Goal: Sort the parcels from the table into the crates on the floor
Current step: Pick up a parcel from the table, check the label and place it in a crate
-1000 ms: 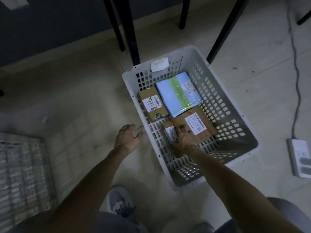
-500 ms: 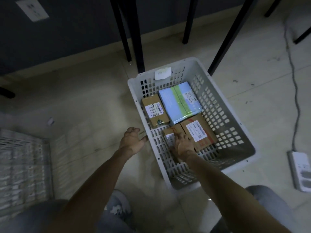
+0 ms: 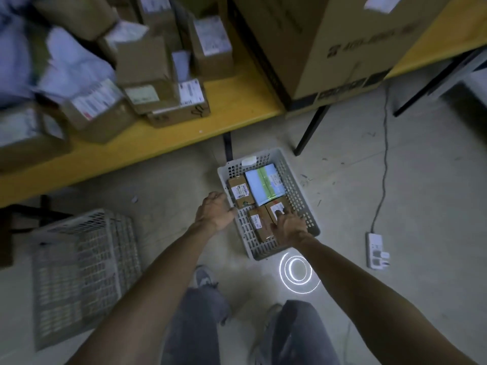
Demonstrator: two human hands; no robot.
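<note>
four parcels are seen in the white crate [image 3: 303, 201] on the floor: a pale blue packet [image 3: 263, 184], a small brown box [image 3: 239, 192], a narrow brown box [image 3: 257, 223] and a labelled brown box [image 3: 276, 208]. the right hand [image 3: 288, 227] is laid over the last, fingers spread, nothing clasped. the left hand [image 3: 214, 210] hangs relaxed beside the crate's left rim. a second crate [image 3: 81, 267] stands to the left. blurred cartons are piled on the yellow table [image 3: 237, 111]; a power strip [image 3: 376, 250] lies at right.
</note>
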